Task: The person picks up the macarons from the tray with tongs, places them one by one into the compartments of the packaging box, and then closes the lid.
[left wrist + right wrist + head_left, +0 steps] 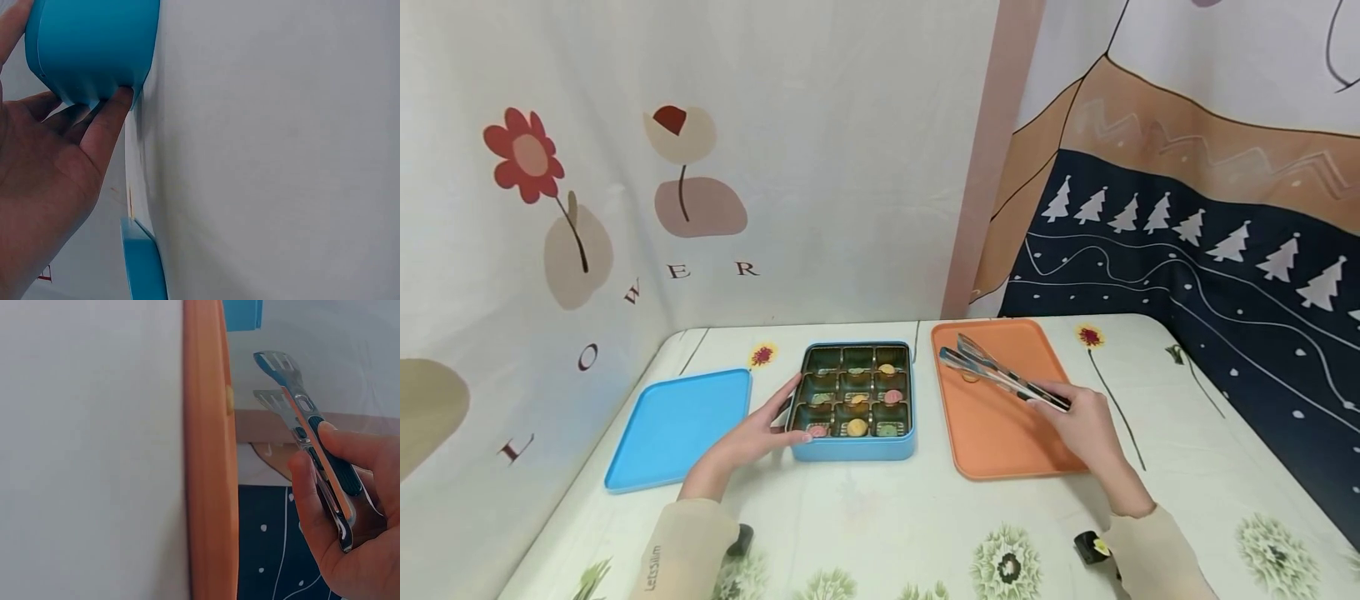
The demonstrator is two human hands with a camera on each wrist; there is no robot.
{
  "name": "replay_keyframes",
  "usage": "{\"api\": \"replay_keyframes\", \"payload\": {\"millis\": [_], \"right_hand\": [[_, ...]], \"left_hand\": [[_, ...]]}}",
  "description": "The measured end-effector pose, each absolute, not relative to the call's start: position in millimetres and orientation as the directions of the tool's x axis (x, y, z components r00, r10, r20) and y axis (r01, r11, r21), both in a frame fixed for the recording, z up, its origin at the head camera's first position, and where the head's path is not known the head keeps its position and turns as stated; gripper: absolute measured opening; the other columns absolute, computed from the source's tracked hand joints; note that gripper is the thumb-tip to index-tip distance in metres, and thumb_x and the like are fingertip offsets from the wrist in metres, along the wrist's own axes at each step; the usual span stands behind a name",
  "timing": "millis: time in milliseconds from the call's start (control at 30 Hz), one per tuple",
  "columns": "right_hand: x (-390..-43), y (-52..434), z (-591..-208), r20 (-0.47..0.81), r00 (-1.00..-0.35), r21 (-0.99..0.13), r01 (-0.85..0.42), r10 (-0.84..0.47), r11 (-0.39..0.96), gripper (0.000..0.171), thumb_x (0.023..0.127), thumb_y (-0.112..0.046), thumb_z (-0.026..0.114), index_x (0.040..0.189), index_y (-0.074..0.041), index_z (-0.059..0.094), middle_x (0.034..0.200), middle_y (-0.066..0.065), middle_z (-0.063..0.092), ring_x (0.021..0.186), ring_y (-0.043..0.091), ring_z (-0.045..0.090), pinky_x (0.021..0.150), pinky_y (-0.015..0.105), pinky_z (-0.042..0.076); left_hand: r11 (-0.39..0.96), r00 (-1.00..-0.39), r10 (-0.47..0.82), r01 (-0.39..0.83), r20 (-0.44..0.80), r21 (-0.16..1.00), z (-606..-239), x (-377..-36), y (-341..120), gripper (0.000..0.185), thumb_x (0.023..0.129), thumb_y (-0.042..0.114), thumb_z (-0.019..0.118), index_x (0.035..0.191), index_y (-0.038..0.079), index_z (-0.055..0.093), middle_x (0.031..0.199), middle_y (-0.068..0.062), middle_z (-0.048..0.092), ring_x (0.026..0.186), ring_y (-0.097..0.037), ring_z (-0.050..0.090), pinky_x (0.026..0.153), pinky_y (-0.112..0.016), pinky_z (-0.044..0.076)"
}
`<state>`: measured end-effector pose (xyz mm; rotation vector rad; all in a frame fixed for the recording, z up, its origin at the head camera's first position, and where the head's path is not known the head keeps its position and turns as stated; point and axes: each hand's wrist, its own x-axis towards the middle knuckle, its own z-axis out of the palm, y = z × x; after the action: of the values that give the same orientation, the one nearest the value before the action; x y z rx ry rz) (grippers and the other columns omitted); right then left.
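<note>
The right hand (1086, 425) grasps metal tongs (1000, 375) above the orange tray (1000, 442); the left hand (760, 433), fingers straight, rests against the blue tin (853, 450).

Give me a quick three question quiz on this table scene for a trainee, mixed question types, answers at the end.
1. True or false: the right hand holds the tongs above the orange tray.
2. Which thing does the left hand touch? A) the blue lid B) the blue tin C) the tray
3. Fill in: the lid lies on the table to the ____ of the tin, as the head view shows it.

Key: 1 true. 2 B, the fingers rest against the tin's near left side. 3 left.
</note>
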<state>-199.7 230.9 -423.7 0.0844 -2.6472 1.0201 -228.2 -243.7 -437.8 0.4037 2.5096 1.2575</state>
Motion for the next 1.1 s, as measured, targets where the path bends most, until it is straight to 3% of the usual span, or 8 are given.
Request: {"api": "replay_keyframes", "payload": {"millis": [300,500,700,1100], "right_hand": [[-194,241,-429,0.284,-0.958,-0.633,-0.150,0.047,0.760,0.034,0.090,-0.018,0.074,0.118,0.001,0.072,0.101,0.024,0.074,0.072,0.018,0.061,0.052,0.024,0.040],[-193,244,-427,0.252,-0.966,-0.629,-0.116,0.061,0.769,0.036,0.091,-0.021,0.074,0.120,0.000,0.071,0.102,0.025,0.074,0.057,0.013,0.045,0.048,0.026,0.034],[-192,245,-428,0.218,-0.974,-0.630,-0.086,0.069,0.772,0.036,0.091,-0.020,0.073,0.120,0.000,0.071,0.090,0.020,0.075,0.047,0.011,0.035,0.045,0.026,0.032],[-193,247,-430,0.223,-0.973,-0.604,-0.090,0.060,0.792,0.032,0.090,-0.018,0.073,0.116,0.001,0.073,0.083,0.015,0.074,0.048,0.012,0.035,0.044,0.026,0.029]], "left_hand": [[0.593,-0.918,0.362,0.092,-0.163,0.800,-442,-229,-244,0.099,0.093,0.036,0.071,0.162,0.029,0.000,0.169,-0.015,-0.002,0.153,-0.048,0.007,0.116,-0.066,0.029],[0.576,-0.916,0.365,0.082,-0.166,0.814,-442,-229,-244,0.100,0.093,0.034,0.071,0.162,0.030,0.000,0.170,-0.012,-0.004,0.153,-0.047,0.005,0.117,-0.067,0.026],[0.575,-0.914,0.371,0.089,-0.163,0.813,-442,-229,-244,0.099,0.093,0.034,0.070,0.162,0.031,-0.001,0.170,-0.012,-0.004,0.153,-0.047,0.006,0.117,-0.066,0.028],[0.559,-0.919,0.361,0.075,-0.161,0.826,-442,-229,-244,0.100,0.092,0.034,0.072,0.162,0.030,0.002,0.170,-0.013,-0.002,0.154,-0.045,0.003,0.118,-0.064,0.026]]}}
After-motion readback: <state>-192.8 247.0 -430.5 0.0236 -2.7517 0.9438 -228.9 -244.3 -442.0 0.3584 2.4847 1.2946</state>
